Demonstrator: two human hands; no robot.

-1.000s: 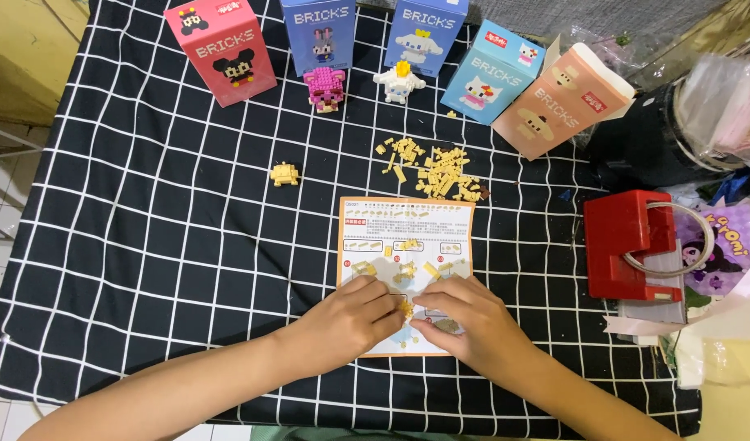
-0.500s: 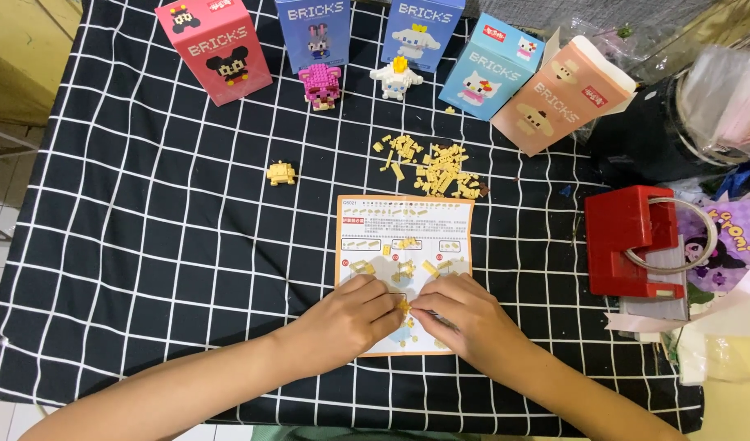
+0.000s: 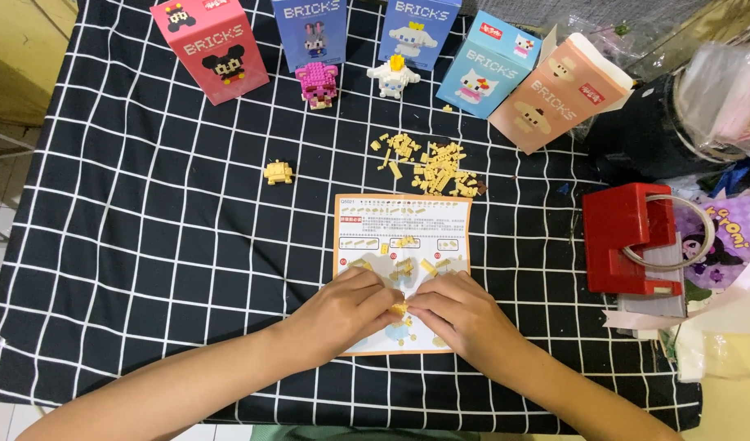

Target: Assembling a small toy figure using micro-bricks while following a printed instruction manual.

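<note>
Fingertips of the left hand [image 3: 342, 309] and right hand [image 3: 461, 314] pinch shut on a small yellow brick piece [image 3: 399, 309] over the instruction sheet [image 3: 401, 233]; pressing squarely, with studs aligned, probably seats it best.

Two bare hands [image 3: 408, 314] and forearms, no sleeves, rings or watch.
</note>
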